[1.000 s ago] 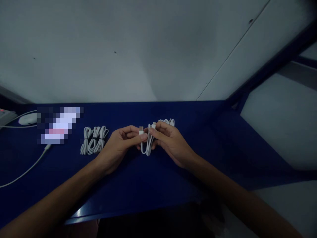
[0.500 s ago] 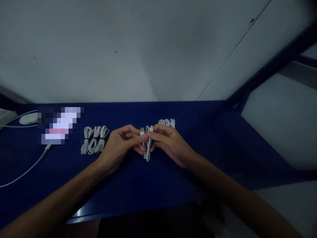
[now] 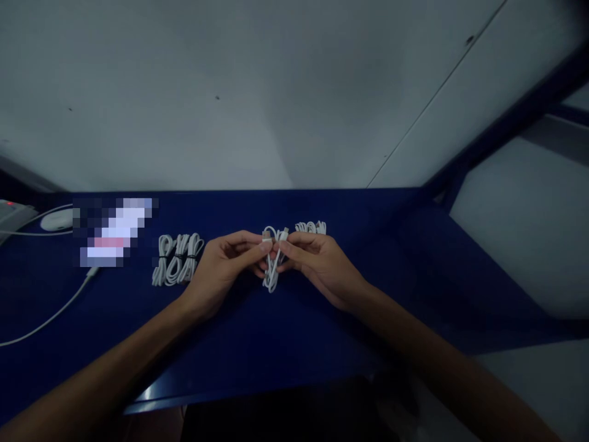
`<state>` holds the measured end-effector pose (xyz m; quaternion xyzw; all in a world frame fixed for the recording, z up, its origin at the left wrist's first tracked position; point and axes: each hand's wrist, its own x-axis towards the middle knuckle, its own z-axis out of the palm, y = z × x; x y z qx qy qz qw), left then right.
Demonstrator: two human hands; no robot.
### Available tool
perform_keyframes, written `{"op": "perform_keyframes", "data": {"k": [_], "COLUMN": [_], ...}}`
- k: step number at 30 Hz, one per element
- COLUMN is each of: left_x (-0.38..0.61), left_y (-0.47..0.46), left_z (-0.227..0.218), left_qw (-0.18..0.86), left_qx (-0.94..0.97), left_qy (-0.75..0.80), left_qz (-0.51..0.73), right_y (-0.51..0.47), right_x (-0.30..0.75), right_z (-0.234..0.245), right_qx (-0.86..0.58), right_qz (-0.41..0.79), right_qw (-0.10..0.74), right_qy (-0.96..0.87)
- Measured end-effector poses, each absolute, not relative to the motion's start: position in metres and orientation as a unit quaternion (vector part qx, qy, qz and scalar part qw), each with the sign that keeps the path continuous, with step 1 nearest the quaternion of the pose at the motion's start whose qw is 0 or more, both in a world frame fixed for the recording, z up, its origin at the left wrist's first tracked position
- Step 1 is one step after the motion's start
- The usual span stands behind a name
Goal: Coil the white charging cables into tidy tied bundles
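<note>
Between my two hands, above the blue table, is a white USB cable (image 3: 272, 279) folded into a small bundle. My left hand (image 3: 230, 261) pinches it near the wide USB plug, with the thumb on top. On the other side, my right hand (image 3: 317, 264) grips the end with the smaller connector, thumb pressed against it. Both plugs point up and away, and loops of the cable hang below the fingers. Left of my left hand lie several coiled white cables (image 3: 177, 261), bound with dark ties. Another group of coiled white cables (image 3: 311, 228) shows partly behind my right hand.
A pixelated bright patch (image 3: 115, 233), apparently a lit device, has a white cord (image 3: 69, 307) running from it. A white rounded object (image 3: 56, 220) lies beside it at the left. The blue table (image 3: 257, 344) meets a pale wall (image 3: 230, 123) behind.
The two plugs have spread slightly apart in my fingers, and a loop of cable now shows above them. The bundle sits a little higher. Both hands keep their hold.
</note>
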<state>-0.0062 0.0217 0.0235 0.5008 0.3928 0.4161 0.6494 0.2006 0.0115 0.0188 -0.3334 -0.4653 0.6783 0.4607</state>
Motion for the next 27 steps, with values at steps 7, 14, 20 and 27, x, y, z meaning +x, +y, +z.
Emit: {"op": "perform_keyframes", "data": {"k": [7,14,20,27], "left_x": [-0.0038,-0.0029,-0.0029,-0.0021], "left_y": [0.0199,0.0174,0.0155,0.0147], "left_z": [0.0189,0.0189,0.0247,0.0239], "left_qw": [0.624,0.639,0.553,0.592], "left_qx": [0.524,0.530,0.557,0.524], "left_qy": [0.371,0.343,0.408,0.417], "left_qz": [0.446,0.440,0.466,0.448], "right_y": [0.0106,0.0086,0.0060,0.0051], "right_x": [0.2010,0.1983,0.1942,0.1951], "right_z": [0.0175,0.0158,0.0192,0.0229], "right_qx": [-0.322,-0.307,-0.349,-0.352], "right_qz": [0.677,0.669,0.615,0.618], "right_qw": [0.464,0.465,0.480,0.479], "right_qy": [-0.471,-0.491,-0.519,-0.516]}}
